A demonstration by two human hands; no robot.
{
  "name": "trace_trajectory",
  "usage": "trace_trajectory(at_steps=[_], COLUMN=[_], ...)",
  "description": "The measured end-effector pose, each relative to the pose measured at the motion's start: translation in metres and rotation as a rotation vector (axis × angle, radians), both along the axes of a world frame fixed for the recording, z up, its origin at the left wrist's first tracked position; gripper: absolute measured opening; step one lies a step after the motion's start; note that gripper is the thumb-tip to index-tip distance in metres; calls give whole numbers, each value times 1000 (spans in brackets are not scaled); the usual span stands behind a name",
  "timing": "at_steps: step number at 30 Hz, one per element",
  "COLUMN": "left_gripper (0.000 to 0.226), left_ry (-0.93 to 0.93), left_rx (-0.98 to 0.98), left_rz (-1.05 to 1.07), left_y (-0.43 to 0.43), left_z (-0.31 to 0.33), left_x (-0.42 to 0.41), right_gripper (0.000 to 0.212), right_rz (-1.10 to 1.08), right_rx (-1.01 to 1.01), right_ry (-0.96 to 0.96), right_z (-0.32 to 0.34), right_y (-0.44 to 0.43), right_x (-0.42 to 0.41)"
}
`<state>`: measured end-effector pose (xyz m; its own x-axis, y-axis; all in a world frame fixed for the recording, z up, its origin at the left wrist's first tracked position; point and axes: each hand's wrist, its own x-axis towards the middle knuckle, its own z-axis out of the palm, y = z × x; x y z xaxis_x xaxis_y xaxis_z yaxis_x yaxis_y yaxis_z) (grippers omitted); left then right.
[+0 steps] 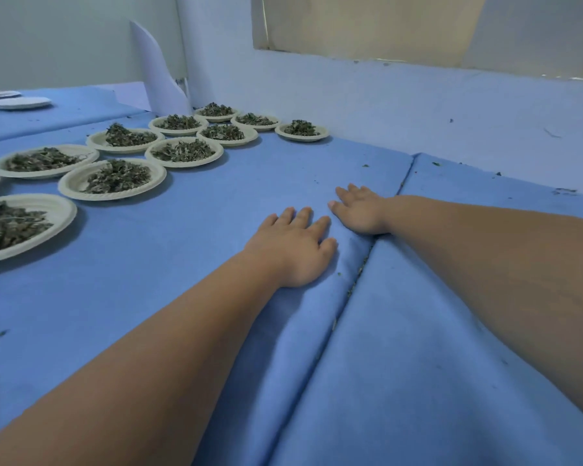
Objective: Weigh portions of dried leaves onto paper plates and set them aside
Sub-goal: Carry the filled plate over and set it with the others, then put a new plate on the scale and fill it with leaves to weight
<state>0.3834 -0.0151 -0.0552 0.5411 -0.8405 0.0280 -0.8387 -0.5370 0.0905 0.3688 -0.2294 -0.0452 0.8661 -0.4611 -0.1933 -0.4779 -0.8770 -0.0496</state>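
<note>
Several paper plates of dried leaves stand in rows on the blue cloth (189,237) at the left, from a near plate (59,213) cut off by the left edge to a far one (320,132) by the wall. My left hand (295,245) lies flat on the cloth, fingers straight, just left of a fold. My right hand (359,210) lies flat beyond it, fingers pointing left, heel at the fold (360,267). Neither hand holds anything.
Empty white plates (19,102) sit at the far left on another blue surface. A white paper sheet (159,75) leans upright in the corner. A pale wall (418,105) borders the far side. Leaf crumbs (564,191) dot the cloth's right edge.
</note>
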Motion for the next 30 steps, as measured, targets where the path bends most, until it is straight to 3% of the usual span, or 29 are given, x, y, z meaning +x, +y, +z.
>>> trace_trajectory(at_steps=[6, 11, 15, 17, 22, 30], left_gripper=[60, 55, 54, 59, 49, 49], left_ry=[101, 247, 114, 47, 60, 78], left_rx=[-42, -117, -159, -169, -98, -19], left_rz=[-47, -23, 29, 13, 43, 208], left_y=[13, 9, -1, -11, -40, -86], left_z=[5, 11, 17, 17, 19, 38], left_x=[-73, -128, -172, -193, -208, -172], right_gripper=[67, 36, 27, 31, 69, 68], right_rz=[63, 113, 74, 57, 32, -45], right_rx=[-9, -15, 52, 91, 78, 163], right_ry=[-18, -123, -161, -203, -234, -340], right_z=[14, 30, 35, 38, 50, 54], right_y=[41, 69, 74, 72, 56, 22], right_x=[-70, -142, -217, -257, -350, -394])
